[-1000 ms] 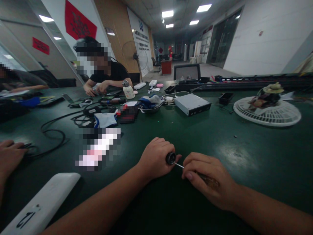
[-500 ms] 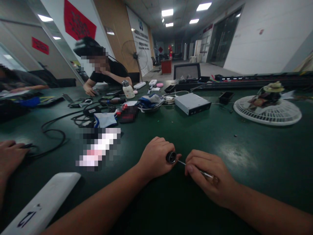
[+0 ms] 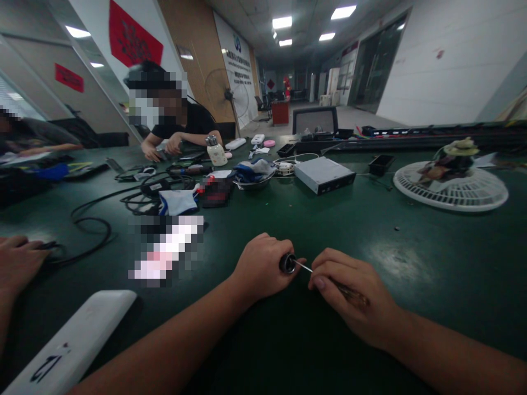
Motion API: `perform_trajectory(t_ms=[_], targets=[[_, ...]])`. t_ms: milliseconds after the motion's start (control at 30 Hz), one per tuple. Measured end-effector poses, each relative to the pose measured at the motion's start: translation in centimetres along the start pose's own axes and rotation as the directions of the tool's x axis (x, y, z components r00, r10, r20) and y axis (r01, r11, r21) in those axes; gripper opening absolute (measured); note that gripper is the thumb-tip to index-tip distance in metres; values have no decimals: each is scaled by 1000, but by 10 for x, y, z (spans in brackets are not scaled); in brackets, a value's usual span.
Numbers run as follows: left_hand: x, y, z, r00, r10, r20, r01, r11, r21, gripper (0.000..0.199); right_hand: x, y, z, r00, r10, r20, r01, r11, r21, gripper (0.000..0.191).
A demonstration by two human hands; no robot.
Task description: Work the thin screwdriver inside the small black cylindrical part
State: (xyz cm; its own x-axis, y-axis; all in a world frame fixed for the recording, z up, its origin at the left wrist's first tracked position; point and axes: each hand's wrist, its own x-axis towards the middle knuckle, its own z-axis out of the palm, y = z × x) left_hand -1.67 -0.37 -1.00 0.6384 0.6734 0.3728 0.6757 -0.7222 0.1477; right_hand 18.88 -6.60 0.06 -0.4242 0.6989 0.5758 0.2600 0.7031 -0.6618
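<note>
My left hand is closed around a small black cylindrical part, whose round open end with a shiny rim faces right. Most of that part is hidden in the fist. In my right hand is a screwdriver with a translucent amber handle and a thin metal shaft. Its shaft points left, and the tip reaches the open end of the black part; how far it goes in I cannot tell. Both hands are low over the green table.
A white box marked 12 lies at lower left, near another person's hand. Farther back are a grey disc drive, a bowl with cloth, cables and a bottle. A white fan grille lies right.
My right hand has shifted slightly and the screwdriver handle has turned in its fingers. My left hand stays nearly still. The person across the table has lowered a hand from the face.
</note>
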Motion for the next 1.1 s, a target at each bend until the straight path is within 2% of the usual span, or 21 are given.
perform_trajectory(t_ms=[167, 367, 567, 700, 833, 900, 1100], targets=[[-1, 0, 0, 1000, -14, 10, 14, 1000, 2, 28, 0, 0, 0, 996, -45, 76, 43, 999, 24, 19], [0, 1, 0, 1000, -14, -5, 14, 1000, 1, 30, -1, 0, 1, 1000, 10, 5, -10, 1000, -20, 21], [-1, 0, 1, 1000, 9, -1, -9, 1000, 22, 29, 0, -1, -1, 997, -37, 62, 34, 998, 54, 17], [-1, 0, 1, 1000, 17, -12, -17, 999, 32, 29, 0, -1, 0, 996, -44, 73, 44, 999, 0, 23], [0, 1, 0, 999, 17, -34, -16, 1000, 23, 29, 0, -2, 1, 1000, -13, 8, 14, 999, -52, 25], [-1, 1, -1, 1000, 10, -28, -9, 1000, 14, 29, 0, -2, 1, 1000, -4, -17, 4, 999, -41, 23], [-1, 1, 0, 1000, 5, -21, -4, 1000, 26, 28, -1, 0, -1, 999, -24, 22, 24, 999, 40, 17]])
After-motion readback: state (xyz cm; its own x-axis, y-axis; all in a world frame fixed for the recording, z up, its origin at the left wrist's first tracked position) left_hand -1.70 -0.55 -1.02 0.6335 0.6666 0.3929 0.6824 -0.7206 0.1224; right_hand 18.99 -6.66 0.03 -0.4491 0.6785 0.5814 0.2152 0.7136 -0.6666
